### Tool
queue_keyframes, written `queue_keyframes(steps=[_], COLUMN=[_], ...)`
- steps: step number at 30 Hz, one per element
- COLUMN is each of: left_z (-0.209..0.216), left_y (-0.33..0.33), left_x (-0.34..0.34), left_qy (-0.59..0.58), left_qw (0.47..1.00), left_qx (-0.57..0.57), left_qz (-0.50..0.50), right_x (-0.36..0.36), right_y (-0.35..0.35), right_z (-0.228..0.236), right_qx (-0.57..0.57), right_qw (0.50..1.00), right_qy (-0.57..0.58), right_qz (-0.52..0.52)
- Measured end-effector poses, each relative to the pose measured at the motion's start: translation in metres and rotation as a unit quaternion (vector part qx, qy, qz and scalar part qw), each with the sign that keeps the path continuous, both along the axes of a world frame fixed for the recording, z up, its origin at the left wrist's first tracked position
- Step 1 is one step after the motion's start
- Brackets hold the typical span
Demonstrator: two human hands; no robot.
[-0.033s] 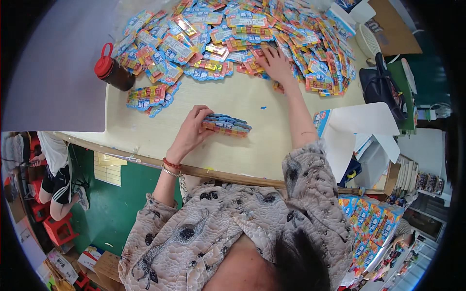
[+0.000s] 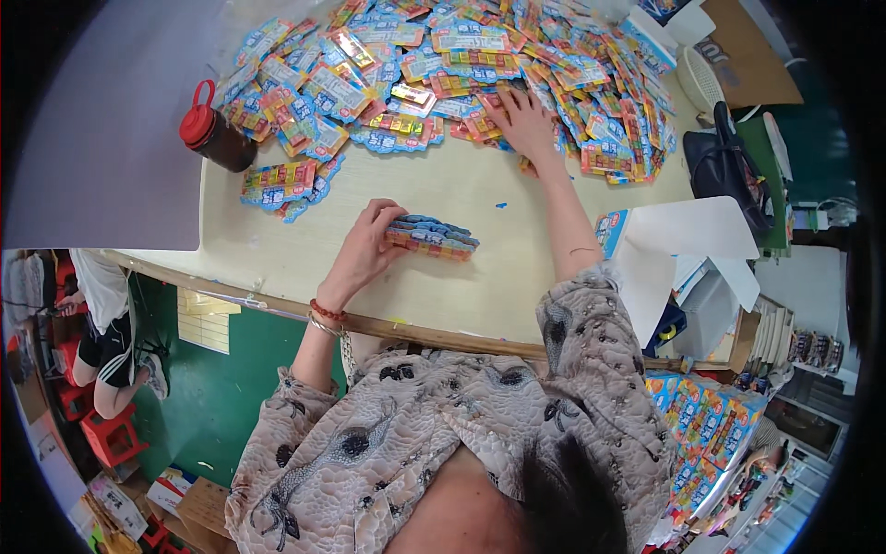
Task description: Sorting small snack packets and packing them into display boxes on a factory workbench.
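A short stack of flat blue-and-orange packets (image 2: 432, 238) is gripped at its left end by my left hand (image 2: 363, 247), thumb and fingers closed round it, just above the near part of the table. Farther off to the right, my right hand (image 2: 526, 127) rests with fingers spread at the front edge of a big pile of the same kind of packets (image 2: 471, 39). Its fingertips touch a red-and-yellow packet (image 2: 476, 126). Whether they pinch anything underneath is hidden.
A dark bottle with a red lid (image 2: 231, 148) stands left of the pile, beside several loose packets (image 2: 280, 182). Right are an open white carton (image 2: 688, 229), a dark handbag (image 2: 724, 171) and a white basket (image 2: 699, 78). A person (image 2: 103, 295) is at far left.
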State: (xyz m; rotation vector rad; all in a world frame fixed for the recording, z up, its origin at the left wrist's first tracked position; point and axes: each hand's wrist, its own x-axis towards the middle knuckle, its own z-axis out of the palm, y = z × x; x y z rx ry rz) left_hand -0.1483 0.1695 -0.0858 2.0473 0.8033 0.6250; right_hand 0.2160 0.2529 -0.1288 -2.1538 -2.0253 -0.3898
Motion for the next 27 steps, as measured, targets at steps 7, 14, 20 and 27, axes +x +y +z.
queue_keyframes(steps=[7,14,20,27], left_z=[-0.002,-0.001,0.002,0.004], left_y=[-0.001,-0.007,-0.017,-0.001], left_x=[0.006,0.003,0.003,0.002], left_qy=[-0.012,-0.006,-0.020,0.009], left_qw=[1.000,1.000,0.998,0.999], left_qx=[-0.009,0.007,-0.054,-0.038], left_qz=[0.006,-0.009,0.011,-0.019], right_x=[-0.104,-0.134,-0.069,-0.064], right_y=[-0.036,-0.092,-0.126,-0.161], right_z=[0.006,0.028,0.052,0.044], right_qx=[0.000,-0.074,0.012,-0.053], right_qw=[0.994,0.969,0.968,0.988], right_qy=[0.007,0.234,0.203,0.139], right_qz=[-0.108,0.027,-0.144,0.037])
